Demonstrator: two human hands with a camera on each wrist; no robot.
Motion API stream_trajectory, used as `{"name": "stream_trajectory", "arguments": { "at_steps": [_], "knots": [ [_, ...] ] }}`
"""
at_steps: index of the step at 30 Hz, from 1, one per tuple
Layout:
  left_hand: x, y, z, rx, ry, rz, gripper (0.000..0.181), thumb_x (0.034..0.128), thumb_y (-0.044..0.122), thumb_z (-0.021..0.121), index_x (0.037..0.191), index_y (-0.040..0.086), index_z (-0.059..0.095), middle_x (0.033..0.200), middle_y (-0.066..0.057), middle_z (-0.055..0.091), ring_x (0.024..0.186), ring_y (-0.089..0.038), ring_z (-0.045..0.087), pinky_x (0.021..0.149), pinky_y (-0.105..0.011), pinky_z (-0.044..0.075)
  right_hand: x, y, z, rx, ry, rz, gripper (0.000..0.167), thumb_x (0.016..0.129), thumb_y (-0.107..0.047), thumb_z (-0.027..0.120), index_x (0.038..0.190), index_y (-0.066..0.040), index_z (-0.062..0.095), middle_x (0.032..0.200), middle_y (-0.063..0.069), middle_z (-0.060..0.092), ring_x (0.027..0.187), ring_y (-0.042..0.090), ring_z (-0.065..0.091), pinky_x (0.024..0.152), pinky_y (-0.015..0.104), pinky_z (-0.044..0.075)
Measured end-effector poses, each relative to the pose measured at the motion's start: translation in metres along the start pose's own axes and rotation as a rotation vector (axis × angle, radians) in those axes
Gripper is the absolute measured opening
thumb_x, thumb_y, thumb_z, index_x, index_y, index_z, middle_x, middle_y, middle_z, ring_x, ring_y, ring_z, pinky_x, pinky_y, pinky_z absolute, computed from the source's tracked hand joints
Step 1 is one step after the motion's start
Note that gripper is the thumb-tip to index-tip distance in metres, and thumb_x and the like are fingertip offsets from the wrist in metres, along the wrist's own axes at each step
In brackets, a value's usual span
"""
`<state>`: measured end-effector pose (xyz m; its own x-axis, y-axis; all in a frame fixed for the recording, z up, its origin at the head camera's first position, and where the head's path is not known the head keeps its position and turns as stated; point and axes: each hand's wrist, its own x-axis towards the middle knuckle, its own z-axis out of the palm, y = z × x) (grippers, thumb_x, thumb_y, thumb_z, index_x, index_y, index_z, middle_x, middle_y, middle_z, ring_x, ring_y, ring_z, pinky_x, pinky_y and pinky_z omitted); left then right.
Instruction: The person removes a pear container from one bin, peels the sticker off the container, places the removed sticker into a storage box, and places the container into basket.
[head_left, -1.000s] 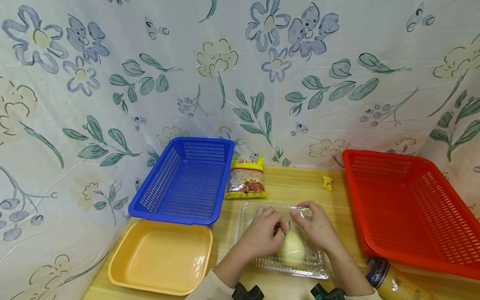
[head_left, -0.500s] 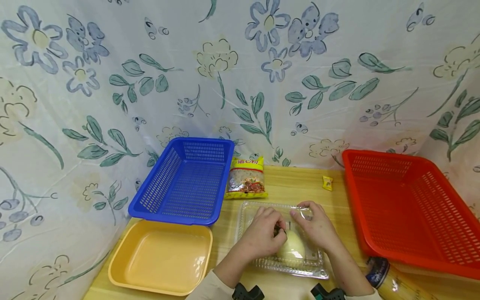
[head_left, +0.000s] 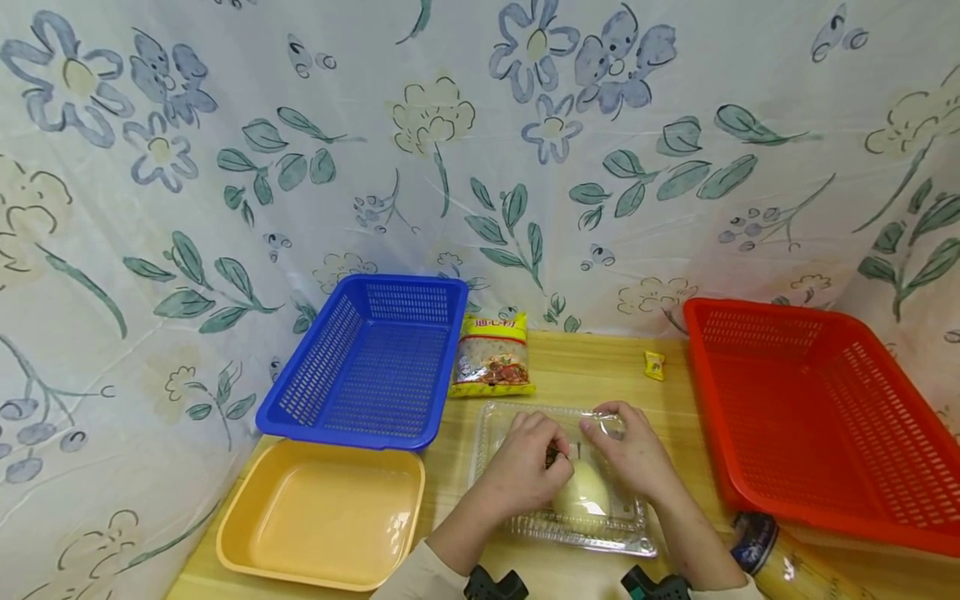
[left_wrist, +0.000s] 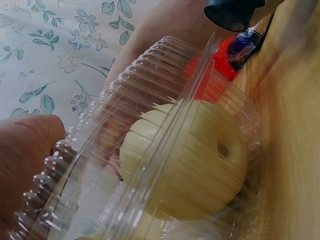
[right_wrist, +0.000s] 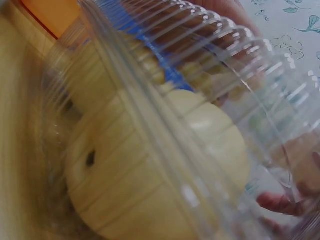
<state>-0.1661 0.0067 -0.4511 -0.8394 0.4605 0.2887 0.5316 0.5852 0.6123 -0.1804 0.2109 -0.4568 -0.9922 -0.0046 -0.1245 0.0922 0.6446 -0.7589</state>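
A clear plastic box (head_left: 630, 543) lies on the table, and a pale yellow-green round fruit (head_left: 583, 493) shows through it. My left hand (head_left: 525, 468) is over the box's left half, fingers curled, pinching a small dark stem-like piece (head_left: 553, 455) beside the fruit. My right hand (head_left: 636, 450) rests on the upper right of the box with thumb and forefinger apart. The left wrist view shows the fruit (left_wrist: 190, 160) through the ridged plastic; the right wrist view shows a large fruit (right_wrist: 125, 175) with other pale round shapes behind it.
A blue basket (head_left: 375, 367) and a cream tray (head_left: 322, 517) stand left. A yellow-topped packet (head_left: 492, 357) lies behind the box, with a small yellow wrapper (head_left: 655, 366) farther right. The red basket (head_left: 817, 417) is right, above a dark-capped yellow package (head_left: 795, 567).
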Motion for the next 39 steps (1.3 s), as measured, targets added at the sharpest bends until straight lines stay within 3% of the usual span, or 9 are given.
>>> {"name": "stream_trajectory", "arguments": {
  "at_steps": [12,39],
  "knots": [
    [0.0021,0.0014,-0.0024,0.021,0.013,-0.002,0.008,0.0868,0.013,0.058,0.089,0.02,0.061,0.091,0.008,0.056,0.087,-0.008,0.043,0.078,-0.018,0.04,0.0006,-0.0023,-0.0014,0.01,0.007,-0.016,0.063,0.097,-0.06,0.058,0.136,-0.01,0.051,0.15,0.023,0.043,0.132,0.041,0.049,0.103,0.061,0.044],
    [-0.0007,-0.0001,-0.0004,-0.079,0.082,0.006,0.01,0.0885,0.008,0.058,0.089,0.018,0.062,0.094,0.006,0.058,0.091,-0.007,0.045,0.08,-0.018,0.043,-0.0014,0.001,0.0009,0.042,0.0,-0.003,0.064,0.096,-0.06,0.06,0.134,-0.009,0.051,0.148,0.023,0.042,0.127,0.047,0.057,0.089,0.048,0.054]
  ]
}}
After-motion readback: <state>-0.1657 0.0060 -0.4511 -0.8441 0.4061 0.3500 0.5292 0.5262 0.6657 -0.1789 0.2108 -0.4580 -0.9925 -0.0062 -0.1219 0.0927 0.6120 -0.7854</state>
